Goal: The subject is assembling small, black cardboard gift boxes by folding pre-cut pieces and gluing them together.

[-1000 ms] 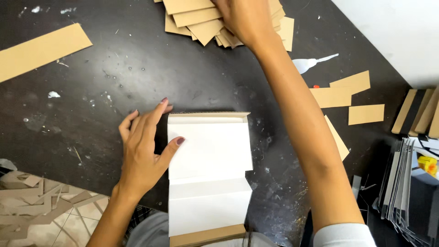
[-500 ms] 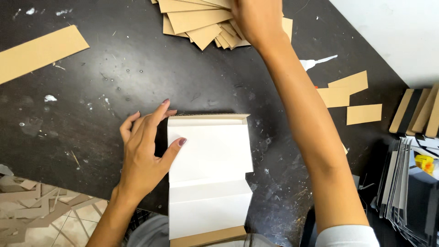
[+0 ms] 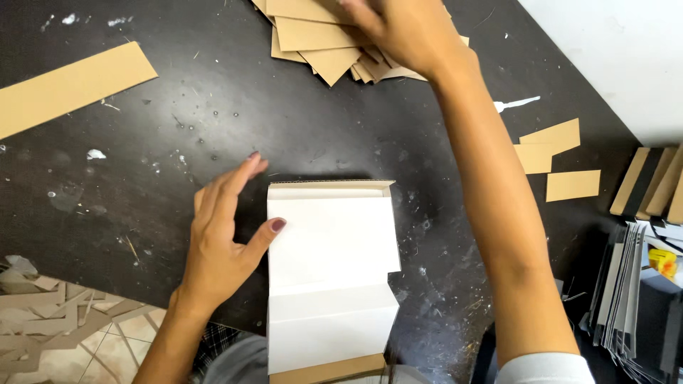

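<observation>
Right now my left hand (image 3: 224, 238) lies flat and released on the dark counter (image 3: 213, 114), fingers stretched toward twelve o'clock, the thumb tip resting on the left edge of the white folded card (image 3: 331, 263) to steady it. That card sits straight in front of me at six o'clock, its lower end hanging off the counter edge toward my lap; it shows two creases across it, a narrow flap turned up along the far edge, and a brown cardboard strip (image 3: 327, 370) showing at its near end. My right hand (image 3: 405, 28) is stretched out to twelve o'clock, fingers spread on top of the fanned pile of brown cardboard pieces (image 3: 320, 43); whether it has pinched one piece or only presses on the pile, I cannot tell. By my judgement the white card is creased and partly shaped, while no brown piece from the pile has reached it yet. At ten o'clock lies a long brown strip (image 3: 71, 89), at three o'clock a few small brown rectangles (image 3: 551, 139), and further right a stack of grey sheets (image 3: 629, 284).
</observation>
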